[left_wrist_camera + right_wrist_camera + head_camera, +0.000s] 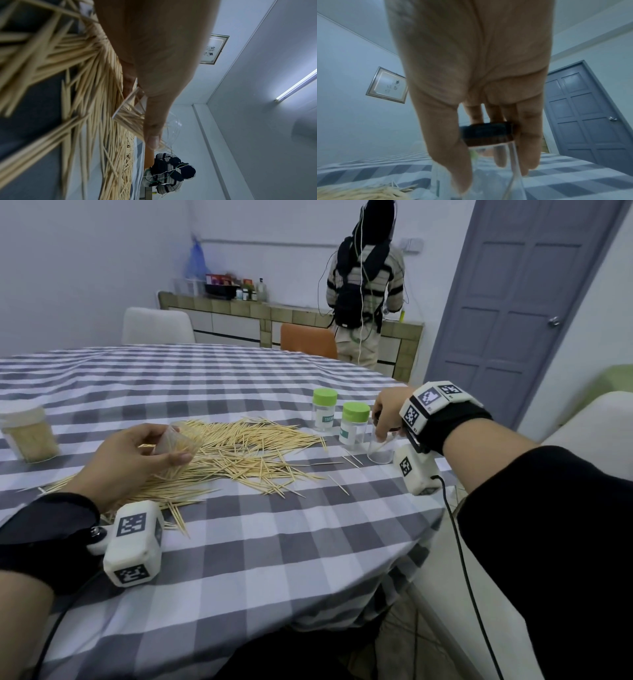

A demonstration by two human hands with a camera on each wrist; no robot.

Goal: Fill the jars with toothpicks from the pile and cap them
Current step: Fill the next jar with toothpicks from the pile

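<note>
Here a light, slick clear jar point(178, 440) w/ toothpicks is clasped by the left hand point(130, 455) over the pile point(239, 446), best held round its wall, while a dark-capped jar point(488, 159) right of the pile is pinched by the right hand point(388, 412).

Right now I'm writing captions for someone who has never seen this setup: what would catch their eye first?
The sprawling toothpick pile at the middle of the checked tablecloth. The left hand tips a clear jar into it; the right hand grips another clear jar beside two green-capped jars.

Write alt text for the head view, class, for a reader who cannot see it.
Over a toothpick pile on a checked table, the left hand holds a tilted clear jar; the right hand grips another jar beside two green-capped jars.
</note>
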